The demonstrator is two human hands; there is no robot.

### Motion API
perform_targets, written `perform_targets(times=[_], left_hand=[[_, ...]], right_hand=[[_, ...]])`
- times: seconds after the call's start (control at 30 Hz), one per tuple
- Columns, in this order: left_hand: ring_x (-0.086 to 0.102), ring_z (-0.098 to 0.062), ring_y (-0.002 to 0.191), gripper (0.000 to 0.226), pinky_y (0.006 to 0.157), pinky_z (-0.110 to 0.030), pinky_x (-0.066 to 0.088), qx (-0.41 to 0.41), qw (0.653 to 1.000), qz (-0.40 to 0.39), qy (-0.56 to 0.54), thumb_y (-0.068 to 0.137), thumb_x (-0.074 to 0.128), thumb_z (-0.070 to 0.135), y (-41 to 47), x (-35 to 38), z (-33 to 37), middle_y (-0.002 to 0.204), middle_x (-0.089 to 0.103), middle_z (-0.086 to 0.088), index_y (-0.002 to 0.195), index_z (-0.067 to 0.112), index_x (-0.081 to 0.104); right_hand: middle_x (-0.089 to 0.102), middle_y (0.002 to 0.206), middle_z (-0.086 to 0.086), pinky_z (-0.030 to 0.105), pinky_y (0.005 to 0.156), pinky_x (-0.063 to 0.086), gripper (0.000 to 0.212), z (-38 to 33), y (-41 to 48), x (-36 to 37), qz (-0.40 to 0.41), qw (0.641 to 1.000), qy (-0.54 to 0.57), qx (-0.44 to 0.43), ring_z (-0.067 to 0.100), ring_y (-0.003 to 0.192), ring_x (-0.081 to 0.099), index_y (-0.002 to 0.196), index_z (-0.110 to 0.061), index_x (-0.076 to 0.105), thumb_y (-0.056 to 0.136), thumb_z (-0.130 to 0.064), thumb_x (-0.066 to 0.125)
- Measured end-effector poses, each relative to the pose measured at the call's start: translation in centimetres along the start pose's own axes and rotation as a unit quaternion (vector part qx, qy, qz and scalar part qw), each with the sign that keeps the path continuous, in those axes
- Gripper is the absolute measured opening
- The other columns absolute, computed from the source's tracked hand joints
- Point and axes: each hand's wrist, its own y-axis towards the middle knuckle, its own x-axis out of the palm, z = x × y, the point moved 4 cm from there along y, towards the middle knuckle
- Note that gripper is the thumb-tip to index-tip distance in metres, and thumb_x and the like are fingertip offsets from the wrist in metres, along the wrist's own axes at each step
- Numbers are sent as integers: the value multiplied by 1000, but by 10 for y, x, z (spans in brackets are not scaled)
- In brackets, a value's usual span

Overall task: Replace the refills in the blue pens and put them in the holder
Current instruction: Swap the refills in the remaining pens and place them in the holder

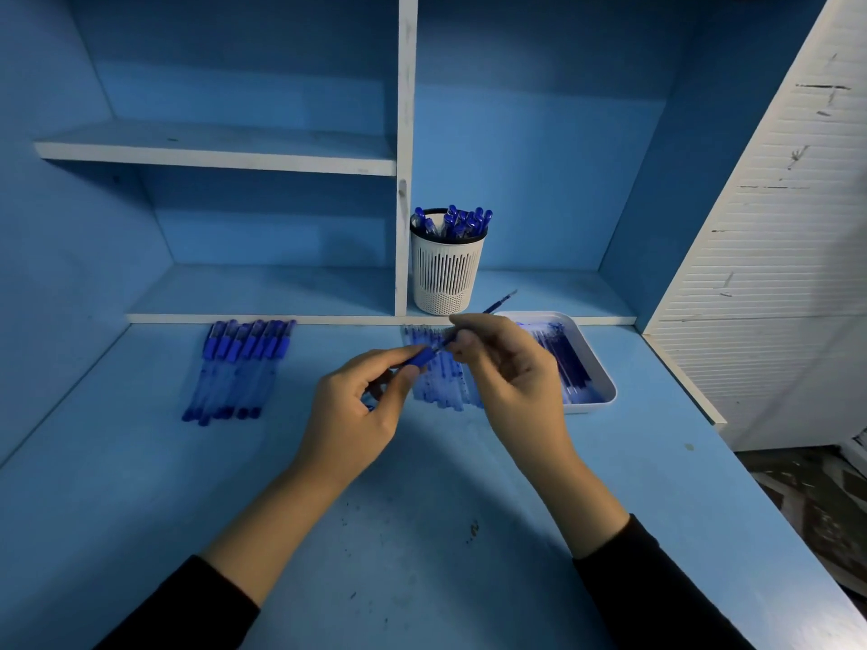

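Shelf (216, 150): white board in the upper left of the frame, set against a blue back wall.
Capped pens (239, 368): a row lying side by side on the blue desk (422, 532) at centre left, caps towards the back, well apart from the hands.
Left hand (361, 405): raised over the middle of the desk, fingers and thumb curled round the pen (420, 357), whose blue grip end points right.
Left sleeve (187, 607): black, at the lower left edge.
Loose pile (438, 384): pale, clear blue pieces spread on the desk behind and between the two hands; too blurred to tell whether they are barrels or refills.
Holder (445, 274): white slotted cup standing upright on the low ledge just above centre, beside the white divider, with several blue pens (464, 221) upright inside it.
Right hand (506, 368): just right of centre, fingertips pinching the refill (499, 303), the other fingers loosely curled.
Refill: thin dark rod slanting up and right from the pinch, its lower end at the mouth of the held pen.
Tray (605, 382): white, shallow, on the desk to the right of the hands, holding dark blue sticks (565, 356) laid lengthwise.
Slatted panel (774, 227): white, scuffed, along the right edge.
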Motion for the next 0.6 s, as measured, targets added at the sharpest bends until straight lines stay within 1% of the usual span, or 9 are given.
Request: perform_targets(times=[0.07, 0.13, 0.2, 0.27, 0.33, 0.37, 0.47, 0.53, 0.6], left_hand=[[65, -15, 76, 25, 70, -32, 55, 10, 1000, -1, 4, 90, 63, 18, 0, -1, 2, 93, 72, 11, 112, 22, 71], [64, -13, 75, 25, 68, -31, 54, 14, 1000, -6, 13, 90, 63, 17, 0, -1, 2, 93, 71, 13, 113, 20, 71], [63, -12, 73, 25, 67, -31, 54, 11, 1000, -10, 21, 90, 64, 17, 0, -2, 0, 94, 71, 14, 113, 22, 71], [64, -15, 75, 25, 69, -34, 55, 5, 1000, -12, 21, 90, 65, 18, 0, -3, -2, 96, 72, 13, 113, 24, 71], [65, -19, 78, 25, 71, -36, 55, -3, 1000, -13, 17, 90, 64, 20, 0, -4, -2, 96, 72, 12, 113, 25, 71], [65, -20, 78, 25, 71, -36, 55, -6, 1000, -13, 16, 90, 63, 21, 0, -4, -2, 96, 72, 12, 113, 24, 71], [67, -19, 82, 24, 73, -35, 55, -5, 1000, -15, 15, 90, 64, 17, -2, -8, -3, 97, 73, 10, 112, 20, 72], [67, -18, 83, 23, 73, -37, 54, -3, 1000, -21, 17, 91, 64, 16, -2, -10, -5, 97, 73, 8, 111, 19, 73], [67, -18, 82, 22, 72, -39, 54, -3, 999, -26, 23, 90, 64, 17, -3, -11, -6, 94, 73, 6, 110, 20, 73]], right_hand=[[67, 88, 7, 25, 83, 51, 19, 1, 0, 1, 16, 999, -25, -15, 17, 85, 66, 107, -5, 65, 90, 2, 61], [65, 89, 6, 25, 82, 51, 20, 2, 2, 0, 49, 996, -65, -38, 17, 85, 64, 102, -7, 65, 84, 0, 69], [63, 91, 6, 27, 81, 51, 18, 3, 2, -3, 67, 990, -104, -64, 17, 84, 63, 98, -8, 66, 82, -3, 73], [64, 91, 5, 28, 81, 51, 12, 3, 2, -2, 46, 990, -108, -73, 15, 85, 63, 99, -7, 67, 87, -3, 67], [66, 91, 3, 29, 81, 51, 14, 5, 1, 0, 12, 995, -87, -53, 16, 87, 65, 104, -8, 66, 93, -5, 57], [65, 88, 0, 28, 81, 51, 15, 6, 1, 2, 0, 996, -78, -39, 15, 86, 65, 105, -9, 64, 94, -5, 56], [62, 81, -6, 21, 75, 49, 11, 8, 3, 3, -11, 996, -90, -28, 7, 77, 61, 97, -8, 61, 89, -2, 63], [63, 81, -2, 23, 76, 50, 11, 10, 4, 3, -25, 993, -114, -35, 9, 76, 61, 91, -10, 62, 85, -1, 68], [66, 83, 2, 24, 76, 50, 11, 13, 4, 5, -53, 992, -113, -19, 13, 76, 62, 89, -12, 65, 85, -2, 68]])
